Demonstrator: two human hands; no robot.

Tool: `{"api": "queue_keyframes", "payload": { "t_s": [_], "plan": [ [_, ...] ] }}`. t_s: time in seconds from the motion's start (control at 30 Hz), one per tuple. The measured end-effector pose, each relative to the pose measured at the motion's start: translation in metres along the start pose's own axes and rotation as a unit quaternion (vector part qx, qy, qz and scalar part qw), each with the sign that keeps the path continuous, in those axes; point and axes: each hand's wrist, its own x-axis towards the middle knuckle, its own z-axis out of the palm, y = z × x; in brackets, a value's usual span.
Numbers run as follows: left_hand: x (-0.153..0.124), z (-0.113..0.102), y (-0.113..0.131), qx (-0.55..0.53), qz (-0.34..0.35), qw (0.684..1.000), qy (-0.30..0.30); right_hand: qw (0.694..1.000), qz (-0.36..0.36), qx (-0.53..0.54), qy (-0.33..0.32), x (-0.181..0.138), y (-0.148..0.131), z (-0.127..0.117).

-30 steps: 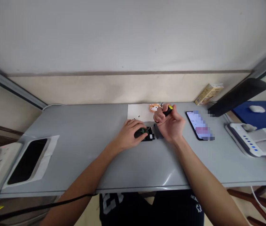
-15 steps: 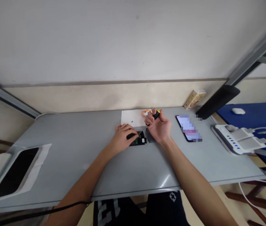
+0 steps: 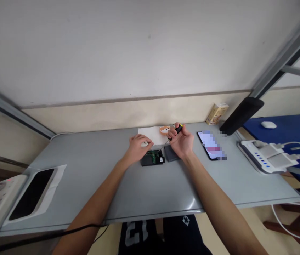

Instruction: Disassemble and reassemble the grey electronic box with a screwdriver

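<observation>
My right hand [image 3: 182, 141] is wrapped around the black and yellow handle of a screwdriver [image 3: 179, 129]. Its thin shaft slants down left, its tip at the upper right of a green circuit board [image 3: 153, 156] in a black casing; contact is unclear. Just above the board's left end is my left hand [image 3: 139, 148], thumb and forefinger pinched together; whatever is between them is too small to make out. A dark grey box [image 3: 171, 154] sits right of the board, partly under my right wrist. Behind lies white paper [image 3: 150, 132] with an orange animal-face item [image 3: 165, 130].
To the right lie a lit phone [image 3: 211, 145] and a white power strip [image 3: 264, 157] with plugged-in chargers. A small carton [image 3: 217, 114] and a black cylinder [image 3: 242, 115] stand at the back right. At left, a dark-screened device [image 3: 33, 194] rests on paper.
My left hand has lifted off the circuit board, moving up and left, which uncovers the board's left part. My right hand keeps the screwdriver at the board. The camera view has shifted slightly.
</observation>
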Motion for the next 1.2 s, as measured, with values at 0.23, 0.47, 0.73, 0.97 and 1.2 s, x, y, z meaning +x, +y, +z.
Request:
{"api": "queue_keyframes", "payload": {
  "t_s": [0.23,0.47,0.73,0.97,1.2],
  "plan": [
    [0.014,-0.013,0.004,0.031,0.014,0.996,-0.077,1.000,-0.008,-0.023,0.017,0.004,0.001,-0.006],
    [0.015,-0.022,0.005,0.121,-0.012,0.963,-0.239,0.999,-0.006,-0.030,0.007,0.003,0.004,-0.003],
    [0.029,-0.021,0.003,0.148,-0.001,0.950,-0.275,0.999,-0.008,-0.039,0.004,0.001,0.002,-0.004],
    [0.032,-0.009,-0.005,0.146,0.034,0.951,-0.271,0.998,0.001,-0.056,0.003,0.000,0.001,-0.003],
    [0.033,-0.006,-0.004,0.119,0.064,0.956,-0.259,0.999,0.003,-0.047,-0.004,0.000,0.001,-0.002]
  ]
}}
